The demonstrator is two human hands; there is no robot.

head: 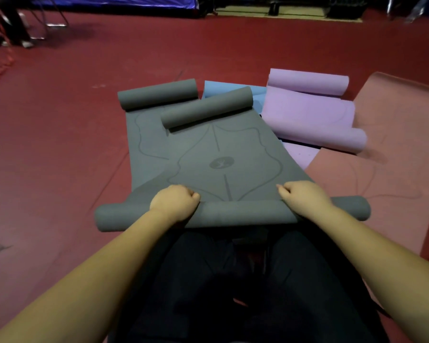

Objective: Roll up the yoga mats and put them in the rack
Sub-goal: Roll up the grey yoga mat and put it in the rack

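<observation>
— Grey foam, patterned: grey mat [216, 157] lying on the red floor [60, 144], near end already coiled into a roll [233, 214] right at the knees. Far end curling too [207, 107].

— Hands?

— Left hand [175, 201] and right hand [305, 196] both curling over the top of the roll, fingers tucked down on the far side, gripping it. Sitting well apart, either side of the centre line.

— Stage, judging by this?

— Early rolling. Most of the mat still flat. No rack in view.

— Doing it well?

— Pushing forward evenly with both hands, keeping the roll square to the long edges; otherwise probably coning out at one end. Pressing down while turning, keeping the coil tight. Flattening that far curl before reaching it.

— Other mats?

— Second grey mat [146, 134] lying underneath, purple mat [307, 112] and blue mat [233, 89] beyond, pink mat [382, 157] at right. All still waiting.
</observation>
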